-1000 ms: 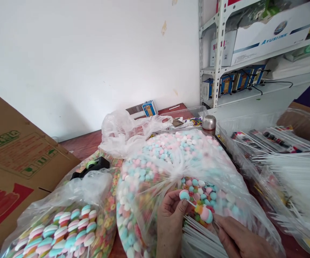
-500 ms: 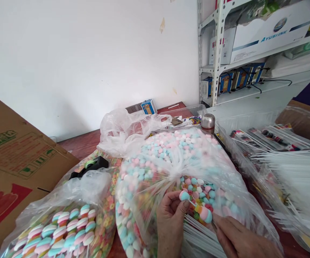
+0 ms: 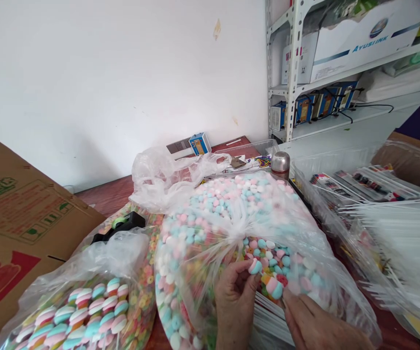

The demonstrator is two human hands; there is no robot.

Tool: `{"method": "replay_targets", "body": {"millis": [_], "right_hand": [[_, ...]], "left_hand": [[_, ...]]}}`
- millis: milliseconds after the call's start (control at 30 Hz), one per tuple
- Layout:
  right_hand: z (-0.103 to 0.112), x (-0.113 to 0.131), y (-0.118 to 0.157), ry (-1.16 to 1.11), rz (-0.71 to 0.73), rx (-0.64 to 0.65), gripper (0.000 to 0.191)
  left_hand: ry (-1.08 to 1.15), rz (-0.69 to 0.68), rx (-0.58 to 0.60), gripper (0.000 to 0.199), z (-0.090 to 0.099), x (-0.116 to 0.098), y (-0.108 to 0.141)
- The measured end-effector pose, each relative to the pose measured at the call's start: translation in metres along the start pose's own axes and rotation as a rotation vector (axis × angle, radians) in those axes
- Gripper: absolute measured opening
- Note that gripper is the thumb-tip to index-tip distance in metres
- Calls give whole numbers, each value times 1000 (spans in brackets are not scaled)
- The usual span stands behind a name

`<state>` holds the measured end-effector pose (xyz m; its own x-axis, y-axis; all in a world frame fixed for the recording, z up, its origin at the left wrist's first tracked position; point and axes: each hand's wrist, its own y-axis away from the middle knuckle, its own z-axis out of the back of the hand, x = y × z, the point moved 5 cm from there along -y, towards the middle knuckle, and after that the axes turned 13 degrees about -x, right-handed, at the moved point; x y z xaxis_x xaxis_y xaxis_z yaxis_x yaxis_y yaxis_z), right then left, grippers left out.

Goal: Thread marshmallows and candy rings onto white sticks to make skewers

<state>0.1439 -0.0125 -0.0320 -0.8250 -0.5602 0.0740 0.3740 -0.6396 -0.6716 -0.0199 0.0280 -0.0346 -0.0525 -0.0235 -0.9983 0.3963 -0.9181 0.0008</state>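
Note:
My left hand [image 3: 236, 296] is closed, pinching a pink, white and blue marshmallow [image 3: 255, 266] between thumb and fingertips. Just below and to the right of it, a second marshmallow [image 3: 274, 288] with an orange gummy piece above it sits on a stick. Fingers of my right hand [image 3: 314, 318] are closed on that candy skewer just under the lower marshmallow; most of its stick is hidden. Both hands are over an opened plastic bag of marshmallows [image 3: 202, 214]. Loose marshmallows and gummy rings show behind the fingers, and a bundle of white sticks [image 3: 270, 316] lies beneath them.
At left, finished candy skewers [image 3: 93, 311] lie on a bag of gummy rings [image 3: 146, 277], near a black tape dispenser [image 3: 122, 226] and a cardboard box [image 3: 27, 228]. A clear bin [image 3: 323, 223] with white sticks [image 3: 403, 243] is at right. A metal flask [image 3: 280, 164] stands behind.
My left hand and its marshmallow have shifted slightly right, while the skewer in my right hand has come slightly left. The gap between the two marshmallows is smaller. The view has moved slightly.

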Motion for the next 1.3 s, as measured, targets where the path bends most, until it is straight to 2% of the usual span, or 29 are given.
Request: {"method": "replay_targets", "body": {"millis": [300,467,667,800,900,967,1100,1200,1300], "right_hand": [[0,0,-4,-75,-66,-11,27],[-2,2,-7,-75,-99,-36,25],[-11,4,-11,-102,-125,-40,21],[-8,-2,-18,-212,-254,-86,19],[-1,-9,-22,-292,-385,-125,18],[3,-9,-23,-309,-385,-142,18],[-1,8,-19,-313,-264,-54,25],[-6,17,-8,-334,-306,-46,26],[-11,24,-1,-408,-325,-21,28]], "left_hand": [[65,-30,97,22,-4,-6,0],[55,-4,53,24,-4,-10,3],[61,59,3,25,-9,5,8],[246,146,-36,26,-12,4,10],[522,248,-148,30,-15,-11,9],[641,335,-183,36,-19,-23,9],[642,447,-76,37,-31,-38,9],[619,481,-83,26,-29,-35,11],[623,494,-106,26,-28,-28,12]]}}
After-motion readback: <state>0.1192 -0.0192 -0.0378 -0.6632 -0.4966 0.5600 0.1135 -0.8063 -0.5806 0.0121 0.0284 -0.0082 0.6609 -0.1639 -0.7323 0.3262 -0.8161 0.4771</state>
